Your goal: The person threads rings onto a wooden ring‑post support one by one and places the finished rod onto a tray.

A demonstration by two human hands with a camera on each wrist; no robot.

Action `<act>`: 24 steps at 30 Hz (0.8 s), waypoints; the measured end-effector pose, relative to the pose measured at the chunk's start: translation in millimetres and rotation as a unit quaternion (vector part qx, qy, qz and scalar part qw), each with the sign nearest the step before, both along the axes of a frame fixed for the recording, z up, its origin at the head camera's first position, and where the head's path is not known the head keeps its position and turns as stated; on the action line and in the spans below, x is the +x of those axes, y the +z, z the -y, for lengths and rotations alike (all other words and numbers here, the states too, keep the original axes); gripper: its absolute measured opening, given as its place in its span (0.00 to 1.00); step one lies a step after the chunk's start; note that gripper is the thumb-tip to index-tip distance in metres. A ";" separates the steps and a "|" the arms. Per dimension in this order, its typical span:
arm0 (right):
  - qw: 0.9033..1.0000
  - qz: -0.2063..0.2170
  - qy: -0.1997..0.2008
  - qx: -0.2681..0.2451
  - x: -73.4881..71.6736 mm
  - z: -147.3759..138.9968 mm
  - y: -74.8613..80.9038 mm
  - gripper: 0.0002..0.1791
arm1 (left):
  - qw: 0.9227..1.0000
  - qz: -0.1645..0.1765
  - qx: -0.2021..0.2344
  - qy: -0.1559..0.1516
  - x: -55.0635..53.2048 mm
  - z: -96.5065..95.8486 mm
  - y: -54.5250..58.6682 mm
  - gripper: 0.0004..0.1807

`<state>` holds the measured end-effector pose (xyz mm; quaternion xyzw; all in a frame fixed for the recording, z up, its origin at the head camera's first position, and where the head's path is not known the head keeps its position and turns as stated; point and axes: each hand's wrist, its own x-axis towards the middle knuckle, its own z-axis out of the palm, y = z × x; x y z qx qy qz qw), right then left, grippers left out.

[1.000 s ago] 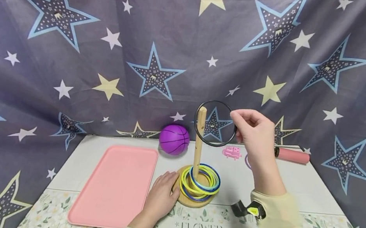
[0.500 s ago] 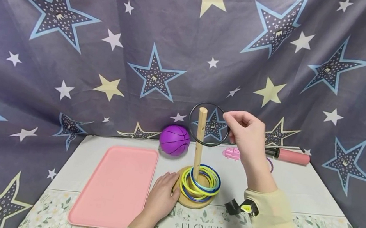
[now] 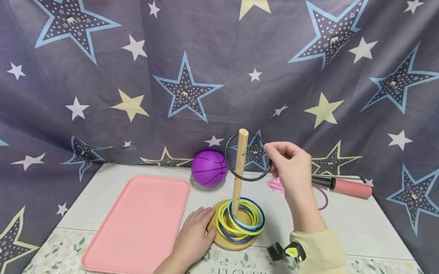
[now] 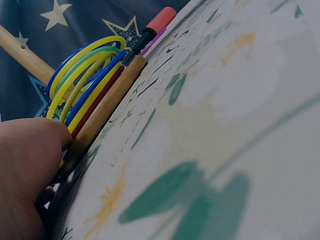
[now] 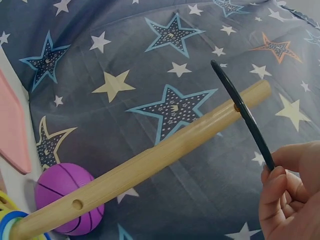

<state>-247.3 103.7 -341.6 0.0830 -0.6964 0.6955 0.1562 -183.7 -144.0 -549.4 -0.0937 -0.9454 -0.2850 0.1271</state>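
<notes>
A wooden ring-toss peg stands upright on a round wooden base. Yellow, blue and light-blue rings lie loosely round its foot. My right hand pinches the right edge of a black ring between thumb and fingers. The ring is tilted and appears to loop the peg's upper end: its lower edge crosses in front, its upper edge passes behind. The right wrist view has the ring crossing the peg near the tip. My left hand rests against the base's left edge, fingers fairly straight.
To the left lies a pink tray. Behind the peg are a purple ball and a pink plastic toy, partly covered by my right hand. A purple ring and a pink-handled pump-like tool lie at back right, before a starred curtain.
My right hand has moved left and down with the black ring, bringing the ring's top from above the peg's tip to just below it. The left hand stays put.
</notes>
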 end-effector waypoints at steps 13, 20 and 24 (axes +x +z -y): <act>0.999 0.038 0.004 0.002 -5.4 0.2 -27.3 0.15 | 1.000 0.005 -0.002 -0.001 -0.8 -2.0 1.4 0.30; 0.998 0.057 0.000 0.014 -7.0 -1.9 -46.0 0.16 | 1.000 0.007 -0.004 0.001 -2.3 -1.8 1.5 0.30; 0.997 0.073 -0.001 0.017 -6.7 -3.7 -57.2 0.15 | 1.000 0.005 -0.003 0.001 -3.0 -1.5 1.1 0.30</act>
